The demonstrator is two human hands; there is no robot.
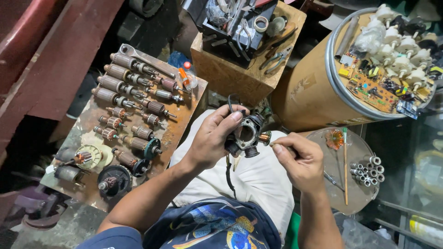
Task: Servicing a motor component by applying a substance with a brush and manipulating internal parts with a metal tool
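My left hand (213, 137) grips a black motor stator housing (247, 134) with copper windings, held above my lap. A black cable (228, 170) hangs down from it. My right hand (300, 159) is pinched shut on a thin tool or wire end whose tip touches the copper coil at the housing's right side; what exactly it holds is too small to tell.
A rusty board (177, 127) at the left carries several motor armatures (121, 74). A wooden box (230, 74) with pliers and tools stands ahead. A cardboard drum (304, 92) at the right holds circuit boards and white parts. A round lid (332, 184) bears bearings and a brush.
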